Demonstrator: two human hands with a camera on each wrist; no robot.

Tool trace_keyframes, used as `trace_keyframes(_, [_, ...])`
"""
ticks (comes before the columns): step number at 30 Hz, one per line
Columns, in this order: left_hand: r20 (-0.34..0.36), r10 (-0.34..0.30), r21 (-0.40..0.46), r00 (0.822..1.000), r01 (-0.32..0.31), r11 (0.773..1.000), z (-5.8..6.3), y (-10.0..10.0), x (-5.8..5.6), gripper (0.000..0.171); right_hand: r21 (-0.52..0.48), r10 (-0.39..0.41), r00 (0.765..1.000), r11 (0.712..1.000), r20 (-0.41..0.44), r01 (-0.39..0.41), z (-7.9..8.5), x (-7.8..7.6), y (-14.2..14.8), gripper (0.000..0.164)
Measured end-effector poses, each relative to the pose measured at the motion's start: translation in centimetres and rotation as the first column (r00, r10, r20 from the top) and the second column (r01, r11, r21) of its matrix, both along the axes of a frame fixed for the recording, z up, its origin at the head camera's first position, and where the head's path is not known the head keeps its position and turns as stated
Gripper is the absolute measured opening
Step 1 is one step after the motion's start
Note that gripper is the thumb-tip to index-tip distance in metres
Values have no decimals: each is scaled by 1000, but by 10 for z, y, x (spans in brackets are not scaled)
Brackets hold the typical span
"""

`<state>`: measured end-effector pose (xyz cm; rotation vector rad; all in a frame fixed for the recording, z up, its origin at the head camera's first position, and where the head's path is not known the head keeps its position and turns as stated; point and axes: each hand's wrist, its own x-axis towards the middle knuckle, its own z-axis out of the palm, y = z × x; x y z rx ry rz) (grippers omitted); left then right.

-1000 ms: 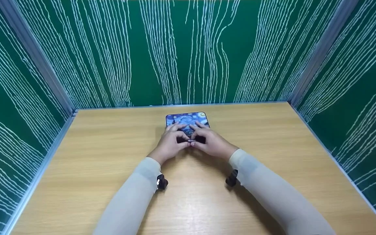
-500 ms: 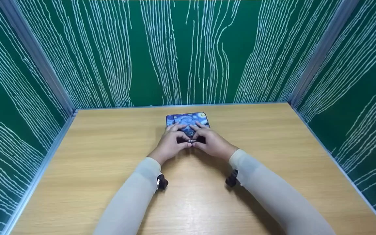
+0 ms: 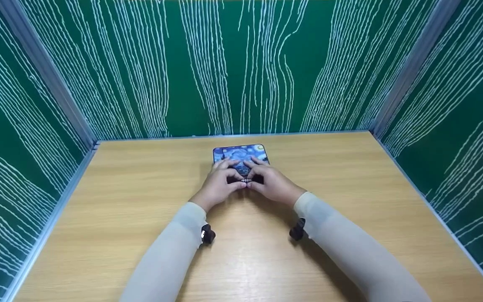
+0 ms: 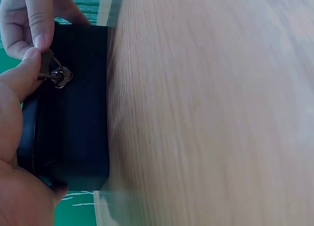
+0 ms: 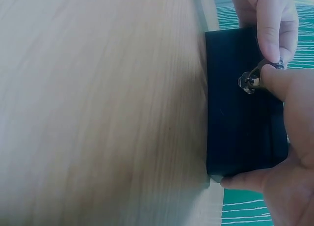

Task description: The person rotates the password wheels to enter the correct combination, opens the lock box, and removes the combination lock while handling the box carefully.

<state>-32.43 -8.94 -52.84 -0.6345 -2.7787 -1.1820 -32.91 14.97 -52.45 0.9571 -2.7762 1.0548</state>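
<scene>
A dark box with a blue, swirling starry-sky picture on its lid sits towards the back of the table. In the left wrist view, its plain dark front bears a round silver lock, with a metal ring and keys at it. My left hand pinches at the keys with thumb and forefinger, its other fingers on the lid. From the other side, my right hand pinches at the same keys, other fingers likewise on the lid. Fingertips partly hide the keys.
The wooden table extends around the box. Green panels with white wavy lines stand behind and at both sides, joined by grey metal posts. A small black camera hangs at the left wrist, another at the right.
Both thumbs have shifted very slightly at the keys. The box and the arms stay where they were.
</scene>
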Motion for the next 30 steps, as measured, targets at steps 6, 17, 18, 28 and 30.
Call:
trace_keyframes(6, [1, -4, 2, 1000, 4, 1000, 1, 0, 0, 12, -5, 2, 1000, 1000, -11, -2, 0, 0, 0, 8])
trace_keyframes(17, [-8, -1, -14, 1000, 1, 1000, -1, -1, 2, 13, -7, 9, 1000, 1000, -18, -10, -3, -2, -1, 7])
trace_keyframes(18, [-4, 1, -14, 1000, -1, 1000, -1, -1, 2, 13, -6, 9, 1000, 1000, -15, -9, -2, -2, -1, 7])
trace_keyframes(28, [-8, 4, -22, 1000, -4, 1000, -1, 0, 2, 11, -5, 4, 1000, 1000, -10, -4, -4, -3, -1, 4])
trace_keyframes(30, [-8, -3, -17, 1000, 3, 1000, -1, 0, 2, 10, -3, 5, 1000, 1000, -6, -5, -3, -3, -1, 5])
